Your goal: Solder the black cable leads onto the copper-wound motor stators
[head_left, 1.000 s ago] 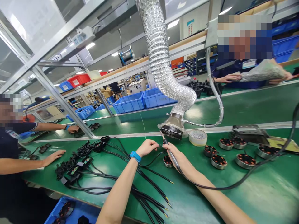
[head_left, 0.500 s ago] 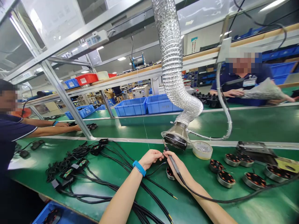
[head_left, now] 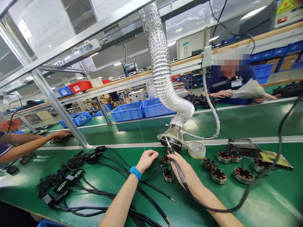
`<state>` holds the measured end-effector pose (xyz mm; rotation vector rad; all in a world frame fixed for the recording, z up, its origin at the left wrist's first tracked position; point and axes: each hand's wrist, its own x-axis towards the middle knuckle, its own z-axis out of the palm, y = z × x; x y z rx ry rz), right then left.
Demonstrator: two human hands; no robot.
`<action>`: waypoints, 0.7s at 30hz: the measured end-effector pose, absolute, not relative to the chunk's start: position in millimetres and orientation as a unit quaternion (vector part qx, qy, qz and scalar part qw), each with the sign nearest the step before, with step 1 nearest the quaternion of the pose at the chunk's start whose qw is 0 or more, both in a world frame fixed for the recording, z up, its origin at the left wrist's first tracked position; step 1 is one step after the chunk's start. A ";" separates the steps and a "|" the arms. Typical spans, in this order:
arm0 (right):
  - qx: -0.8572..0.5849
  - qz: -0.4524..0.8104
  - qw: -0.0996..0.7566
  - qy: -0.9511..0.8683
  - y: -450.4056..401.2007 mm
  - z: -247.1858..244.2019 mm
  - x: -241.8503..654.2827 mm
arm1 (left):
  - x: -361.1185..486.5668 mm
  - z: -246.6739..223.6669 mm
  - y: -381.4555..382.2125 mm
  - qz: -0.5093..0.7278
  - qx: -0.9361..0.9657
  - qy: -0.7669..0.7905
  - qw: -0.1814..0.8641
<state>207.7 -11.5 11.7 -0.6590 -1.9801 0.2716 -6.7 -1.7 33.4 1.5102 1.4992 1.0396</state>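
My right hand [head_left: 186, 170] is closed around a soldering iron [head_left: 178, 171], its tip pointing up and away in front of the fume hood. My left hand [head_left: 147, 161], with a blue band at the wrist, is pinched shut; a thin strand of solder wire [head_left: 142, 135] runs down to it from above. Between the hands sit two round motor stators, a nearer one [head_left: 168, 175] and a farther one [head_left: 165, 160]. A black cable [head_left: 155, 171] reaches toward the farther stator from beneath my left hand. The hands are apart.
Above the bench hangs a foil duct with a fume hood [head_left: 174, 135], beside a tape roll [head_left: 197, 149]. Several stators [head_left: 243, 175] lie at right. Black cables [head_left: 94, 183] spread at left. Co-workers' arms show at left [head_left: 35, 142] and across the bench [head_left: 222, 94].
My hands have drawn apart, and the soldering iron has moved away from my left fingertips. Both stators between the hands now show more fully. The whole view has shifted.
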 end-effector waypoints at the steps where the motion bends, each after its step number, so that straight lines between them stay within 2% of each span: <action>1: -0.275 0.092 0.500 -0.816 -16.6 17.4 215.7 | -2.6 40.9 -5.1 0.404 0.624 0.589 0.318; 4: -0.273 0.035 0.525 -0.805 -28.6 25.2 240.1 | 15.5 62.7 -18.0 0.301 0.768 0.533 0.187; 7: -0.278 -0.010 0.563 -0.778 -32.5 19.7 259.0 | 31.3 75.8 -27.1 0.127 0.862 0.471 0.138; 10: -0.312 -0.025 0.589 -0.745 -32.8 13.5 267.5 | 36.3 81.5 -27.1 0.020 0.871 0.482 0.094; 21: -0.331 -0.050 0.597 -0.729 -45.5 19.6 267.2 | 50.2 79.9 -17.8 -0.065 0.858 0.509 0.007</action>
